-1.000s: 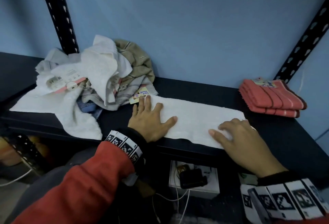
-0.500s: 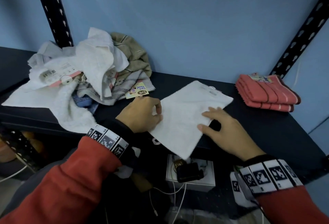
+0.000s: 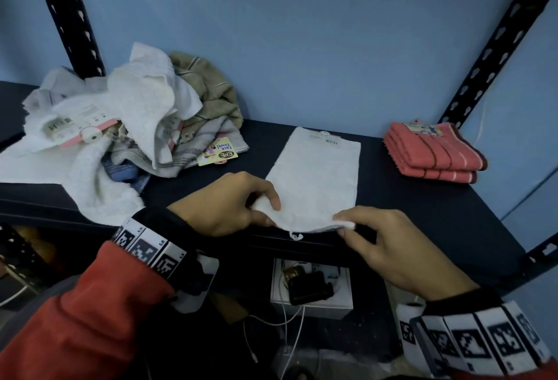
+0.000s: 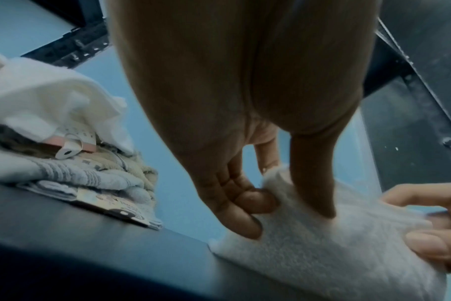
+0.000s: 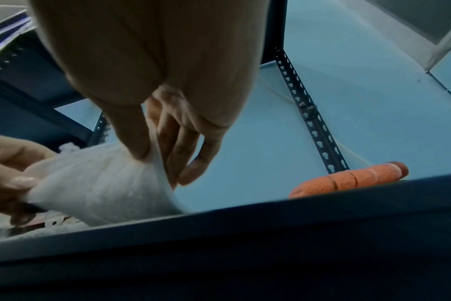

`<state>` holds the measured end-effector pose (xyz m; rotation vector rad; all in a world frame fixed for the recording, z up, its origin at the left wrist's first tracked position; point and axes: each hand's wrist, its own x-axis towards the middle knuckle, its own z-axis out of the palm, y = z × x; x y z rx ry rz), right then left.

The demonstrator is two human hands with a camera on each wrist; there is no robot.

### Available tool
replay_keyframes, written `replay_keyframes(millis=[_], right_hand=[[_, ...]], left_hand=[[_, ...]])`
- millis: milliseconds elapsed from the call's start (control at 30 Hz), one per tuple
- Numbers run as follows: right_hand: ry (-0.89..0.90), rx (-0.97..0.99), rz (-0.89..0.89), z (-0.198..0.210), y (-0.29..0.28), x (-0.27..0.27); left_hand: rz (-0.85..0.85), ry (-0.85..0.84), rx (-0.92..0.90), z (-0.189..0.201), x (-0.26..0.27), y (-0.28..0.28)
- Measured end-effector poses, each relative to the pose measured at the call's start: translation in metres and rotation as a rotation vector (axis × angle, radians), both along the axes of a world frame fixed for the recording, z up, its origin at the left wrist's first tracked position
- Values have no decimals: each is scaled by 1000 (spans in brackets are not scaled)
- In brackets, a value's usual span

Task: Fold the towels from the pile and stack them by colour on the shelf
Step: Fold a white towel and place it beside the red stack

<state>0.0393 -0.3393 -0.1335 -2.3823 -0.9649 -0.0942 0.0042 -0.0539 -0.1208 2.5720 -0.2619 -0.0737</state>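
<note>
Dark shelf (image 3: 422,207), blue wall (image 3: 302,47) behind; towel pile (image 3: 126,126) left.

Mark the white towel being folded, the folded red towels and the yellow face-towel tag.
white towel (image 3: 317,174), head view, on its flat middle.
folded red towels (image 3: 434,153), head view, on the top towel's upper face.
yellow face-towel tag (image 3: 219,151), head view, on the card's centre.

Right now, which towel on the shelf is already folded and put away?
The coral striped towel at the shelf's right end. The white towel is mid-fold, pinched by both hands; the rest lie crumpled in the pile.
</note>
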Motion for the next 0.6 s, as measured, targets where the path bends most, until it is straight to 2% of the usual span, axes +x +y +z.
replay_keyframes(millis=[67, 167, 233, 300, 367, 500, 600], right_hand=[[-39, 138, -30, 3, 0, 2], [-98, 267, -38, 3, 3, 1], [-178, 312, -50, 3, 5, 1], [-256, 333, -73, 3, 7, 3], [-241, 339, -81, 3, 7, 6], [-133, 346, -63, 5, 3, 5], [-10, 452, -60, 12, 4, 2]], left_hand=[[-12, -55, -114, 3, 0, 2], [-28, -30, -296, 10, -3, 3], [-25, -55, -324, 8, -2, 4], [5, -200, -302, 2, 3, 5], [39, -319, -310, 0, 7, 5], [-12, -403, -332, 3, 7, 3], [-29, -299, -422, 3, 5, 1]])
